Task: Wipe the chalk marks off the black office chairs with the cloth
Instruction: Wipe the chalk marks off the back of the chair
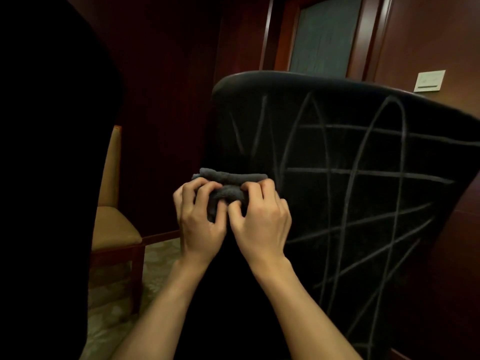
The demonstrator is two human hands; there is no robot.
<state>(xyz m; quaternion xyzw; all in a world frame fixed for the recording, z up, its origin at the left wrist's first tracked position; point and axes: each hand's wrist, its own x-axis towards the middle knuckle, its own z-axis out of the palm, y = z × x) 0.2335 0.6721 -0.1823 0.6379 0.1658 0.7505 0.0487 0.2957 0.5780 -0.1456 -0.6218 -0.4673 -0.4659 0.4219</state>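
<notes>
Dim room, dark red wood walls (168,100), tan-cushioned wooden chair (114,224), patterned carpet (158,258), wall switch plate (429,81)

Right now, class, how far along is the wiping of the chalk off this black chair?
Barely begun. Done: nothing visibly; chalk marks cover most of the chair back. In hand: the left hand and right hand both grip the bunched grey cloth near the back's left edge. Left: every crossing line on it.

no readable text or numbers, chalk lines (345,175) on chair back (428,118) form only crossing strokes (no letters), wall plate (429,81) too blurred to read
</notes>
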